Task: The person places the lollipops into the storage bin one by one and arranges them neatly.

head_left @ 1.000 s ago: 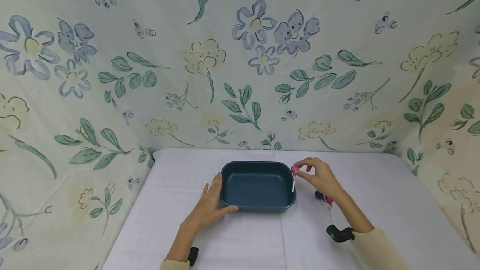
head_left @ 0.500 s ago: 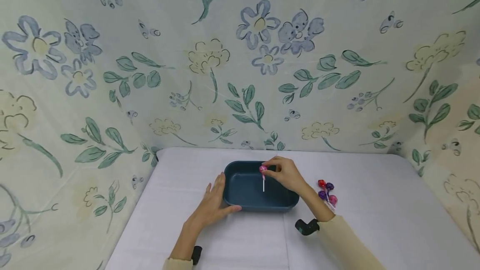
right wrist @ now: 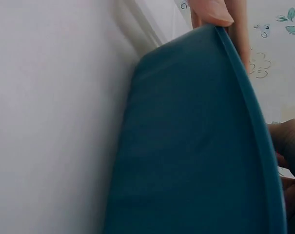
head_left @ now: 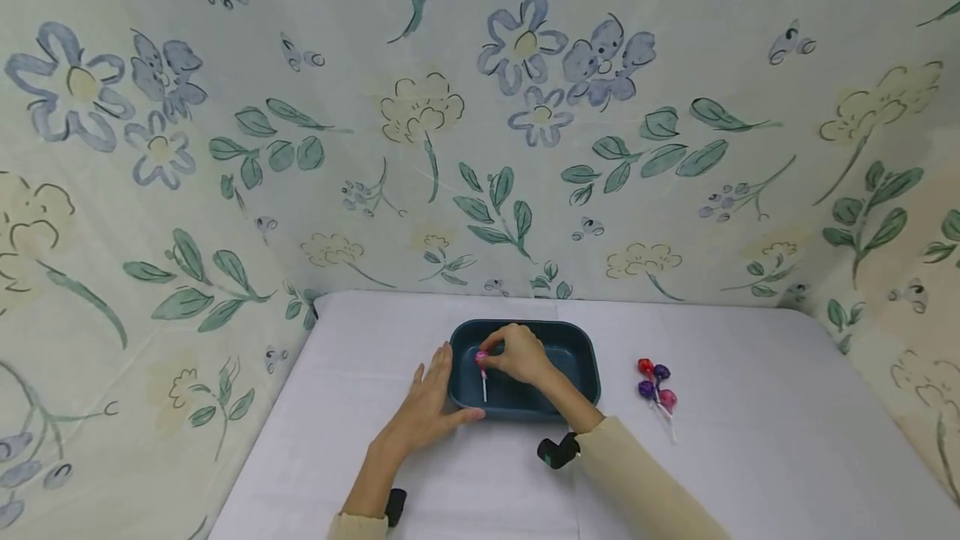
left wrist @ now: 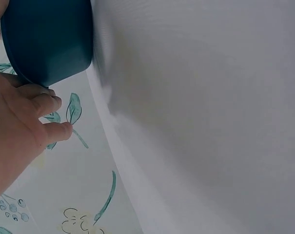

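Observation:
My right hand (head_left: 519,353) pinches a pink lollipop (head_left: 482,358) by its wrapped head, with the white stick pointing down, over the left part of a dark blue rectangular dish (head_left: 525,416). The lollipop is hidden in both wrist views. My left hand (head_left: 420,417) rests against the dish's left end, fingers straight along the side and thumb at the front corner. From the left wrist, the fingers (left wrist: 40,100) show at the rim of the dish (left wrist: 49,39). In the right wrist view, the left thumb (right wrist: 213,12) touches the corner of the dish (right wrist: 186,141).
Right of the dish, several lollipops (head_left: 657,382) in red, purple and pink lie in a cluster on the white-covered table (head_left: 757,407). A floral cloth (head_left: 420,223) hangs behind the table. Black wrist cameras (head_left: 558,451) sit at both wrists.
My right hand has carried the pink lollipop leftward, from the dish's right edge to over its left part. The left hand stays at the dish's left end.

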The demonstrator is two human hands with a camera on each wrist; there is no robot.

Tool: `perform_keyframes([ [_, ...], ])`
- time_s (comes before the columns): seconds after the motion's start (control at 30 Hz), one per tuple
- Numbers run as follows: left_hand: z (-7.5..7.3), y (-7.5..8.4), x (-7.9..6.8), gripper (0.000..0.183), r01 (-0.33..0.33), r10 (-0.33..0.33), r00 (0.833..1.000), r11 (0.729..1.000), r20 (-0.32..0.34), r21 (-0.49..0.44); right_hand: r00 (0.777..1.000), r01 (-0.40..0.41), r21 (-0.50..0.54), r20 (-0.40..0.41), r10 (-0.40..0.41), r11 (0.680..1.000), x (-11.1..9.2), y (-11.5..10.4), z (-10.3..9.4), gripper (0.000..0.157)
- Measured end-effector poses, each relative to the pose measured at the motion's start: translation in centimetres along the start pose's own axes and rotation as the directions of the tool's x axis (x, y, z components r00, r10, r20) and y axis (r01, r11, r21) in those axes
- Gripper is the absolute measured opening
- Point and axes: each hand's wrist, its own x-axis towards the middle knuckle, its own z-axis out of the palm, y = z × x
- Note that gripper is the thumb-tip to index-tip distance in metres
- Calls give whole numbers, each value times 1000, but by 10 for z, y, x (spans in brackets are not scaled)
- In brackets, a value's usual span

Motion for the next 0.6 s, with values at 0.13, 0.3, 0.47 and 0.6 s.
perform_keyframes([
  [0.13,0,0,0,119,0,0,1000,1000,-2,0,999,-35,-43,-18,35,998,5,-6,12,13],
  [0.3,0,0,1,120,8,-8,1000,1000,6,9,1000,-25,-74,-13,24,997,9,-8,24,14],
  [0.47,0,0,1,120,5,-5,1000,1000,10,10,1000,-27,-81,-7,26,996,13,-10,31,13],
  [0.6,0,-1,1,120,0,0,1000,1000,6,4,999,-48,-83,-11,47,995,15,-10,33,13],
])
